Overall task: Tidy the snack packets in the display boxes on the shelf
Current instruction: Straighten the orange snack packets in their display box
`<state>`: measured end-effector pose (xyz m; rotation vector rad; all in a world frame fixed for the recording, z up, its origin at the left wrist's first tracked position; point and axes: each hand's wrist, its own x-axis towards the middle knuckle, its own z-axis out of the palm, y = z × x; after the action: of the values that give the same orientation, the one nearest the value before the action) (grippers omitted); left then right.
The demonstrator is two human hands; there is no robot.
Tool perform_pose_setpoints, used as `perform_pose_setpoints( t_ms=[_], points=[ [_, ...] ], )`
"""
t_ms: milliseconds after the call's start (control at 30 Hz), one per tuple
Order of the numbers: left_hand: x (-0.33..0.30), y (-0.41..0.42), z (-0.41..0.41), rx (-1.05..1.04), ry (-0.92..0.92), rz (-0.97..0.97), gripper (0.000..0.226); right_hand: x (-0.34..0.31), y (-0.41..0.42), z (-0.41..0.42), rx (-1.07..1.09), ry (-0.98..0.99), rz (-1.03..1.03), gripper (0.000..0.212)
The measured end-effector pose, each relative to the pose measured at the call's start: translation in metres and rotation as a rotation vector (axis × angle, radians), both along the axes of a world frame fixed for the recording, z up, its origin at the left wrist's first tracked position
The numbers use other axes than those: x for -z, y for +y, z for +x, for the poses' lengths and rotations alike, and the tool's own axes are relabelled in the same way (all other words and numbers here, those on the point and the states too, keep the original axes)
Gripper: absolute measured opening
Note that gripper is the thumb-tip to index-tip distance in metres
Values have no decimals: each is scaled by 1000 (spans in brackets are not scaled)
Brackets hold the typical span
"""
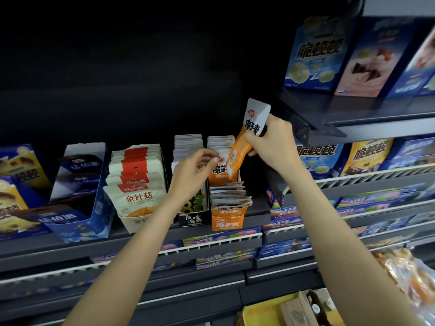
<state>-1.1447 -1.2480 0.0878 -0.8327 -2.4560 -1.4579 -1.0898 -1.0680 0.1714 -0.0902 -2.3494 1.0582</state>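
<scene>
Packet (244, 147): glossy plastic film, orange and white.
Orange box (227, 220): matt printed cardboard.
Shelf (364, 109): dark metal, dull smooth finish.
Blue boxes (313, 52): glossy card.
Mushroom pouches (137, 196): smooth, slightly shiny plastic.

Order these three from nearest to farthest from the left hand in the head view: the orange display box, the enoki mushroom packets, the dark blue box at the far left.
From the left hand:
1. orange display box, just to its right and below.
2. enoki mushroom packets, to its left.
3. dark blue box, farther left on the same shelf.
</scene>
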Motion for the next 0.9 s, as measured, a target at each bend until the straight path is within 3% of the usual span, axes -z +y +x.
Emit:
perform_pose_setpoints(
  t_ms=[100, 167, 233, 300, 400, 567, 800, 900],
  points=[
    [-4, -3, 6, 63, -2, -23, 38, 7, -11, -6, 152, -25, 201, 56],
    [-8, -3, 9, 92, -5, -50, 44, 13, -17, -11, 82, -70, 87, 79],
    [-8, -4, 9, 84, 7, -62, 33, 20, -19, -16, -29, -105, -119, 85],
    [-7, -5, 7, 48, 17, -63, 19, 22, -16, -17, -136, -122, -294, 82],
    [-4, -8, 2, 5, 12, -73, 18, 21, -8, -14, -222, -72, -479, 65],
    [-4, -2, 0, -57, 75, -131, 27, 29, 4, -10, -108, -17, -202, 20],
    [-4, 1, 2, -114, 167, -173, 47, 63, -7, -21, -103, -78, 132, 20],
    [-3, 0, 3, -116, 168, -171, 51, 68, -10, -25, -128, -100, 179, 13]
  ],
)
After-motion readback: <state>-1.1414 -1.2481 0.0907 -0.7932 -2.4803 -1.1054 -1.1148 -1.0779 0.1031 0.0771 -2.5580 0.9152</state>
